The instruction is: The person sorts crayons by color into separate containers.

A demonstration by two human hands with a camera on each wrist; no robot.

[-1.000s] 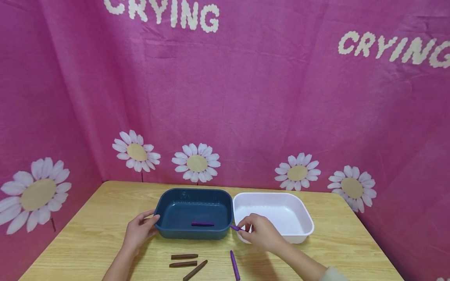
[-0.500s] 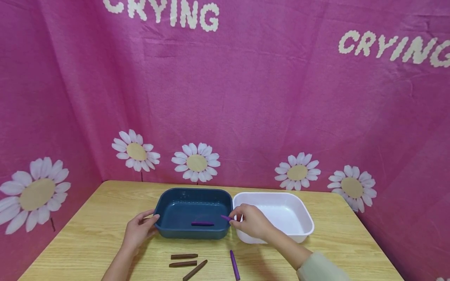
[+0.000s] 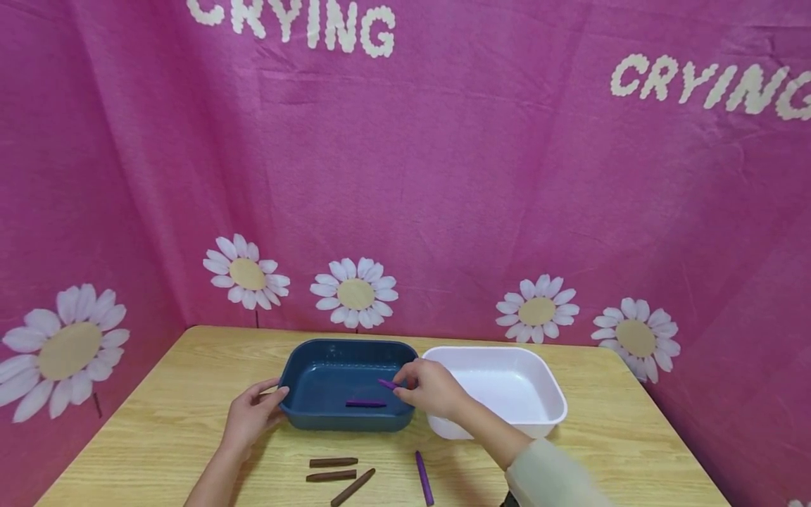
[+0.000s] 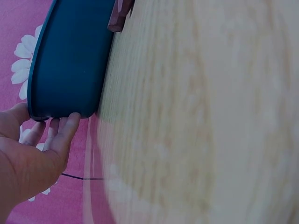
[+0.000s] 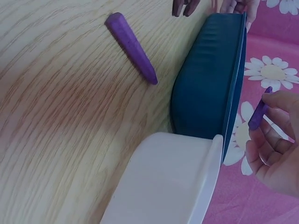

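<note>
My right hand pinches a purple crayon between thumb and fingers, over the right part of the dark blue bin. Another purple crayon lies inside that bin. At the bin's left end, my left hand holds it, thumb at the rim. In the left wrist view the fingers touch the bin's outer end wall. The right wrist view shows the pinched crayon slanting out of the fingertips, above rim height.
A white bin stands right beside the dark blue one. On the wooden table in front lie a purple crayon and brown crayons. A pink flowered cloth hangs behind the table.
My right hand has moved left with the purple crayon, from the gap between the bins to over the dark blue bin. The left hand has stayed at the bin's end.
</note>
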